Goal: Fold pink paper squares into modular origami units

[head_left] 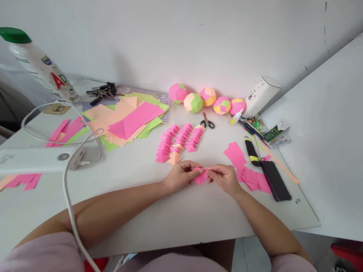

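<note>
Both left hand [178, 178] and right hand [227, 180] pinch pink paper [200, 178], grips narrow. White tabletop [133, 164] beneath fingers; scuffed pale wall [174, 37] beyond; tiled floor [252, 257] below.

Pink paper [200, 179] in two-handed grip [178, 178] [226, 179]

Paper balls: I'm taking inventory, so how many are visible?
5, staggered along the wall: leftmost ball, second ball, third ball, fourth ball, and rightmost ball beside the white box. Any behind it would be hidden.

matt pink paper [200, 178], smooth white tabletop [175, 223]
</note>
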The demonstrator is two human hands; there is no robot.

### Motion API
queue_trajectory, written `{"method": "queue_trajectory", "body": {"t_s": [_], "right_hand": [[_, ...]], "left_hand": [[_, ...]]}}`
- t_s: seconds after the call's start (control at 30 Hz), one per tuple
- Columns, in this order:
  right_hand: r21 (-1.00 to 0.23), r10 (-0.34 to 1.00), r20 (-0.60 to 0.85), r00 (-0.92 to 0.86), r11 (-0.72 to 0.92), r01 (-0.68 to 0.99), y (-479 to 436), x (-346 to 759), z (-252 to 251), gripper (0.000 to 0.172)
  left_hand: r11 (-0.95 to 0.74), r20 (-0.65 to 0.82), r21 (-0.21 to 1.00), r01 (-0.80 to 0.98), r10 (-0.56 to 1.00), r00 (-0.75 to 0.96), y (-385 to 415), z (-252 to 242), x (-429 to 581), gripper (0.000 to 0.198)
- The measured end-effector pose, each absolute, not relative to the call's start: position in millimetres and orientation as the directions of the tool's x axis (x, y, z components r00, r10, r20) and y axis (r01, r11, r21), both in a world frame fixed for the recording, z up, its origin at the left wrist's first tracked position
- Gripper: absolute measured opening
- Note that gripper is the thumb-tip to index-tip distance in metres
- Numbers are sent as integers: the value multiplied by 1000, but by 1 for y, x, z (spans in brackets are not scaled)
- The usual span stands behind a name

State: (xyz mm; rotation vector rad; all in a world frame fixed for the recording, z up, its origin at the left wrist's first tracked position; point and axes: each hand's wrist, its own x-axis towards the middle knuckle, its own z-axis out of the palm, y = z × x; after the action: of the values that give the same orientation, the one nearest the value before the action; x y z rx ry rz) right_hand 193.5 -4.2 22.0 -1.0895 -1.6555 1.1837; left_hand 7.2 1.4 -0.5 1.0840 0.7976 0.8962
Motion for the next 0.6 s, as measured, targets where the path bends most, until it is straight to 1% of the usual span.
{"method": "queue_trajectory", "body": {"t_s": [0.17, 0.37, 0.6], "right_hand": [[-968, 947, 132, -294, 187, 167, -4, 193, 22, 10], [-971, 951, 105, -291, 162, 178, -4, 192, 23, 12], [-977, 953, 63, -297, 120, 177, -4, 193, 25, 15]], "left_hand": [[185, -81, 961, -207, 900, 428, 1, 1, 7, 26], [177, -60, 957, -230, 897, 438, 1, 3, 6, 26], [183, -69, 958, -221, 895, 441, 0, 9, 6, 27]]}}
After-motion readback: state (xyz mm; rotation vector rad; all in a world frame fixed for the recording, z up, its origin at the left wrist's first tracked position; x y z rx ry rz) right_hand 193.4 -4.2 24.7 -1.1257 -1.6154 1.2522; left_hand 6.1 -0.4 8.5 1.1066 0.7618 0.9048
